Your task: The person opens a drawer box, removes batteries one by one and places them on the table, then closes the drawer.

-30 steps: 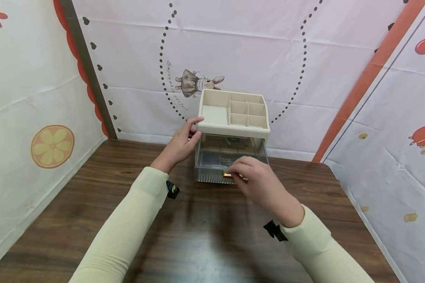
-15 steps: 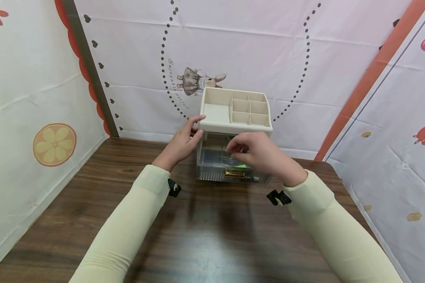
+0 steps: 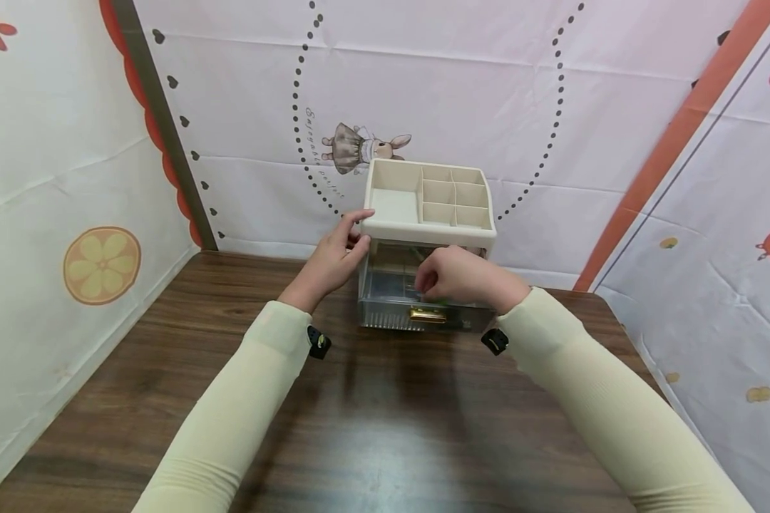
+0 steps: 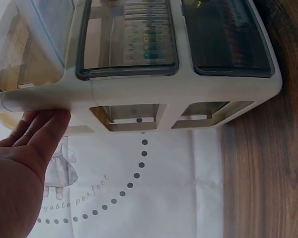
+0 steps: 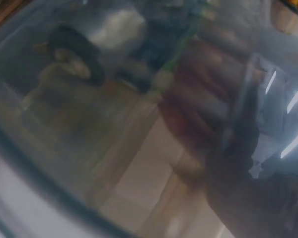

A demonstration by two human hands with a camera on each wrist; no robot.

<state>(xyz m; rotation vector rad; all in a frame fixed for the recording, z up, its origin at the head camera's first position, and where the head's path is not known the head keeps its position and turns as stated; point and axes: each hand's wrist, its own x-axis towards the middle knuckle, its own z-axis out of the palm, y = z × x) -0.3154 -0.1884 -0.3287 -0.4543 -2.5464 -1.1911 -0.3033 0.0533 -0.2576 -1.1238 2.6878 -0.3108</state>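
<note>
A cream desktop organizer with clear drawers stands at the back of the table. Its upper drawer, with a gold handle, is pulled out. My left hand touches the organizer's upper left edge with its fingers extended; the left wrist view shows the fingertips against the cream frame. Inside the drawer, my right hand reaches down with bent fingers. Through the clear plastic, the blurred right wrist view shows fingers beside something green-edged; I cannot tell whether they hold it. A dark ring-shaped item lies nearby.
Open compartments divide the organizer's top. Lower down are more dark-framed clear drawers. Patterned cloth hangs behind and on both sides. Dark wooden tabletop stretches toward me.
My right hand has let go of the gold handle, risen over the pulled-out drawer and lowered its fingers inside. My left hand stays at the organizer's left edge.
</note>
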